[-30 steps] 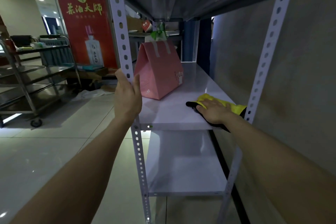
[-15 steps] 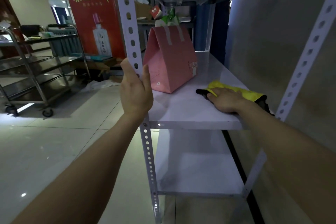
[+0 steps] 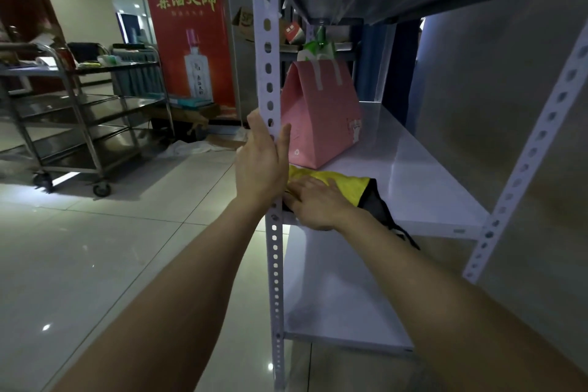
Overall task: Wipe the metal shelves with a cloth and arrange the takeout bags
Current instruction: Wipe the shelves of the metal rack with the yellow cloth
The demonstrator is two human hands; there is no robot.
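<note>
Wiping step. Right hand [image 3: 313,200] flat, fingers straight, pressing yellow-and-black cloth [image 3: 343,183] onto white metal shelf [image 3: 413,175], frame centre. Left hand [image 3: 261,165] wraps white perforated upright [image 3: 269,41]. Pink paper takeout bag [image 3: 318,118] sits just behind cloth: next, probably shift it, wipe underneath.

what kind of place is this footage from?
Probably a restaurant or food-service pickup area, indoors: a pink takeout bag sits on a white metal shelf rack, a stainless steel service trolley stands to the left, and a red liquor banner is behind.
</note>
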